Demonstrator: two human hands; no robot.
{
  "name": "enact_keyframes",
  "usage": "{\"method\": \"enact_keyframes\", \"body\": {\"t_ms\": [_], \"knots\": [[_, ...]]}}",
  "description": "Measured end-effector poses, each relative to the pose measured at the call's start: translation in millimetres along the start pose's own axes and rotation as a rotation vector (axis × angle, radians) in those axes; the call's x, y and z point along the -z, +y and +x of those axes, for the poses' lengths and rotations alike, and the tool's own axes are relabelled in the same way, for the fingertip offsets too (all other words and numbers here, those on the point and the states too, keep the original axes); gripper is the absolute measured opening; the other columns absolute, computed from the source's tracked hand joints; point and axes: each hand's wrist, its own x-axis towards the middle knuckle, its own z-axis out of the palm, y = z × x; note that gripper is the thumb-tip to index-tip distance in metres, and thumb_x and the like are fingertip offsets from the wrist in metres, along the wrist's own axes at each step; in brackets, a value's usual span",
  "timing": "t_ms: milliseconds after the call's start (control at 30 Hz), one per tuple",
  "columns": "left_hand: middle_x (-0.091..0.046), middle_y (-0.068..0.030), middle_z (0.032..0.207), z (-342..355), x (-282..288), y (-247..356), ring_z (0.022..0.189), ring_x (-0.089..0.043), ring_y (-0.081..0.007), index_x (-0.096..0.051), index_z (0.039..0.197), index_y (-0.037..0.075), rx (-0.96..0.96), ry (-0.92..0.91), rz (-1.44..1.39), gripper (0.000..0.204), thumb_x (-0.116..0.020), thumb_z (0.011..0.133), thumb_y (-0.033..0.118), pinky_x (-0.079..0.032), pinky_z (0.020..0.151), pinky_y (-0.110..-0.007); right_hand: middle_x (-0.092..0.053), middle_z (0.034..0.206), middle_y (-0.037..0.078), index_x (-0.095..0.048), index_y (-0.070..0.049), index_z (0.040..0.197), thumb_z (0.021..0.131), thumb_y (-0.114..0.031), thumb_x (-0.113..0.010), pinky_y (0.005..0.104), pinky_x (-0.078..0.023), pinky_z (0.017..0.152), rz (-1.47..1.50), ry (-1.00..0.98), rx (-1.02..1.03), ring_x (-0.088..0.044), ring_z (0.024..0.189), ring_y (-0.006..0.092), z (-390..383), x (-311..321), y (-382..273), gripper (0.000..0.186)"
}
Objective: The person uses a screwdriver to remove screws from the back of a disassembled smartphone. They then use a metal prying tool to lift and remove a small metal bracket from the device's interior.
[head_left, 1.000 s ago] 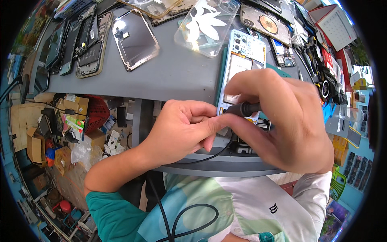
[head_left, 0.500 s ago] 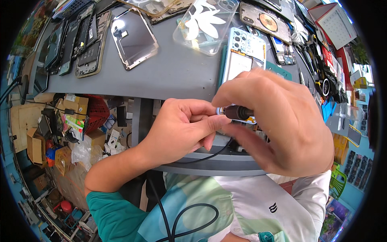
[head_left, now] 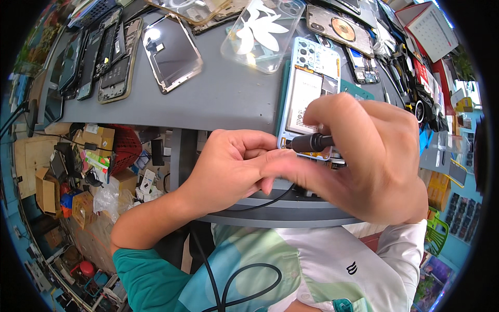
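An opened phone [head_left: 306,99] with a light-blue frame lies at the table's front edge, its battery and inner parts exposed. My left hand [head_left: 223,164] is closed in a pinch at the phone's lower left corner; whatever is between the fingertips is hidden. Over the phone's lower part, my right hand [head_left: 371,156] is curled around a dark screwdriver [head_left: 310,143], held nearly level. Its narrow end points left towards my left fingertips, and its tip is out of sight. The right thumb, slightly blurred, reaches across to my left thumb. My right hand covers the phone's lower right.
A detached phone screen [head_left: 173,52] and several dark phone frames [head_left: 117,62] lie at the left. Behind stands a clear phone case [head_left: 265,39] with a white flower shape. Another phone back [head_left: 340,26] and tools [head_left: 397,78] crowd the right. A black cable [head_left: 249,265] loops below.
My right hand has shifted, its thumb sliding left over my left thumb and its index finger lifting, so more of the battery shows. My left hand stays almost in place.
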Motion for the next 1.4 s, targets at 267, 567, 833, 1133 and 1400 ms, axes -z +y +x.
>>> {"method": "enact_keyframes", "body": {"t_ms": [267,567,833,1133,1400], "knots": [[-0.070,0.0001,0.071,0,2,0,0.058,-0.052,-0.0006,-0.082,0.115,-0.003,-0.037,-0.037,0.011,0.024,-0.078,0.112,0.021,-0.035,0.051,-0.022,-0.076,0.094,0.011,-0.069,0.002,0.110,0.081,-0.017,-0.103,0.0363,-0.063,0.066,0.005,0.037,-0.042,-0.079,0.078,0.0270,-3,-6,0,0.049],[-0.071,0.0001,0.072,0,2,1,0.059,-0.052,-0.0001,-0.082,0.114,-0.003,-0.011,-0.030,0.006,0.023,-0.077,0.113,0.020,-0.035,0.051,-0.021,-0.076,0.091,0.010,-0.069,0.002,0.107,0.080,-0.014,-0.104,0.0345,-0.062,0.063,-0.024,0.098,-0.036,-0.077,0.073,0.0250,-2,-15,0,0.047],[-0.071,0.0003,0.072,-1,2,3,0.059,-0.053,-0.0003,-0.081,0.116,-0.004,-0.009,-0.036,0.007,0.024,-0.075,0.113,0.018,-0.036,0.051,-0.021,-0.075,0.090,0.008,-0.069,0.001,0.108,0.081,-0.014,-0.103,0.0338,-0.058,0.058,0.006,0.109,-0.004,-0.073,0.066,0.0239,-2,-16,2,0.045],[-0.071,0.0002,0.073,-1,4,0,0.060,-0.056,-0.0007,-0.081,0.117,-0.004,-0.024,-0.039,0.034,0.023,-0.075,0.113,0.018,-0.036,0.051,-0.021,-0.074,0.090,0.007,-0.068,0.000,0.112,0.081,-0.017,-0.102,0.0335,-0.056,0.057,0.011,0.144,0.019,-0.071,0.065,0.0222,-3,-19,1,0.049],[-0.072,-0.0011,0.073,-2,1,5,0.059,-0.056,-0.0021,-0.082,0.120,-0.004,0.004,-0.011,0.084,0.022,-0.075,0.113,0.016,-0.036,0.051,-0.022,-0.073,0.087,0.007,-0.068,-0.002,0.117,0.082,-0.018,-0.098,0.0349,-0.055,0.056,0.046,0.165,0.056,-0.070,0.063,0.0245,1,-21,-2,0.049]]}}
